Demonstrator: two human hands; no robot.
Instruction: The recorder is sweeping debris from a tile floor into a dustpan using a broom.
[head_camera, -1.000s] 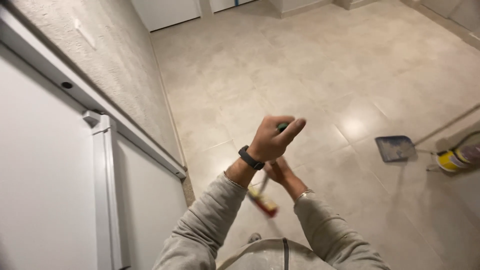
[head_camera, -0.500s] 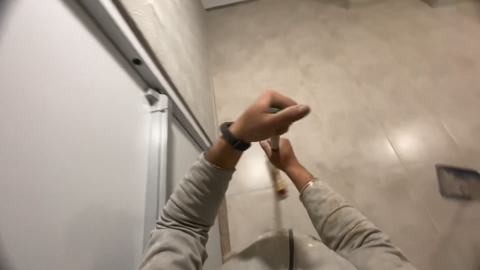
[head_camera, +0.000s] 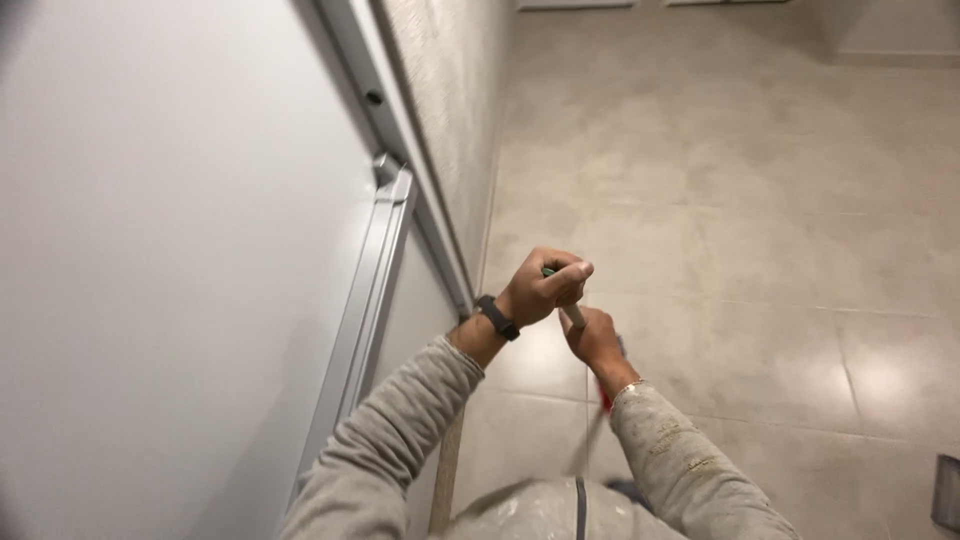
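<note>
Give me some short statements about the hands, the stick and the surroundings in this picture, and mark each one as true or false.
1. Both hands grip one thin pale stick handle. True.
2. The left hand sits above the right hand on the handle. True.
3. The black wristband is on the right wrist. False: it is on the left wrist.
4. The floor of large beige tiles is covered by a carpet. False: the tiles are bare.
5. A white panel with a pale metal frame stands to the person's left. True.

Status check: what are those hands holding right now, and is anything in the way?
Left hand gripping top of the stick handle. Right hand gripping just below. White door close at left; tiled floor ahead.
</note>
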